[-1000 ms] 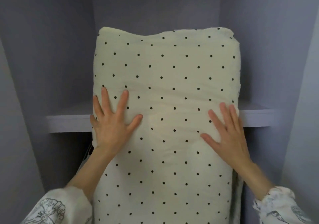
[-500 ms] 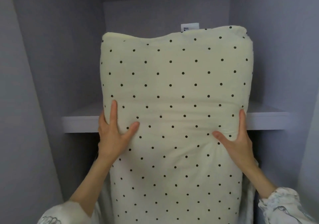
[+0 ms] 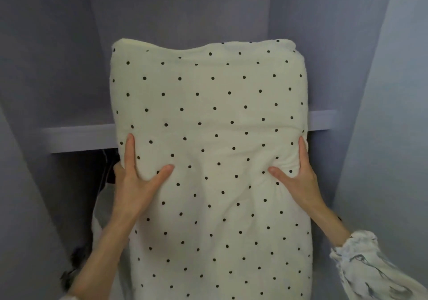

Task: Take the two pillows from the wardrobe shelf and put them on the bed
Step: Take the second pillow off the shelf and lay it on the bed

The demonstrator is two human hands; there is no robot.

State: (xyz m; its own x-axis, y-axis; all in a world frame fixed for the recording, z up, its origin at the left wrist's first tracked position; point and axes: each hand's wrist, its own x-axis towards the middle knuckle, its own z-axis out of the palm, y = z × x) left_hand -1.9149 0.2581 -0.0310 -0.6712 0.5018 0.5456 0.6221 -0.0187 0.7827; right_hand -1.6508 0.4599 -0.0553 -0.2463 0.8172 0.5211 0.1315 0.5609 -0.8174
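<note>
A cream pillow with small black dots [image 3: 213, 142] stands on end in front of me, filling the middle of the view. My left hand [image 3: 136, 179] clamps its left edge, thumb on the front and fingers wrapped behind. My right hand [image 3: 294, 174] clamps the right edge the same way, denting the fabric. The pillow's upper part hides the middle of the pale wardrobe shelf [image 3: 78, 137]. No second pillow can be seen; whatever lies behind this one is hidden.
Grey-lilac wardrobe walls [image 3: 46, 68] close in on the left, right and back. Under the shelf at the left hang dark clothes [image 3: 108, 167] and something pale [image 3: 99, 218]. My patterned white sleeve [image 3: 370, 267] shows at the lower right.
My hands went from lying flat on the pillow's front to gripping its two side edges. The pillow has come down and toward me, off the shelf.
</note>
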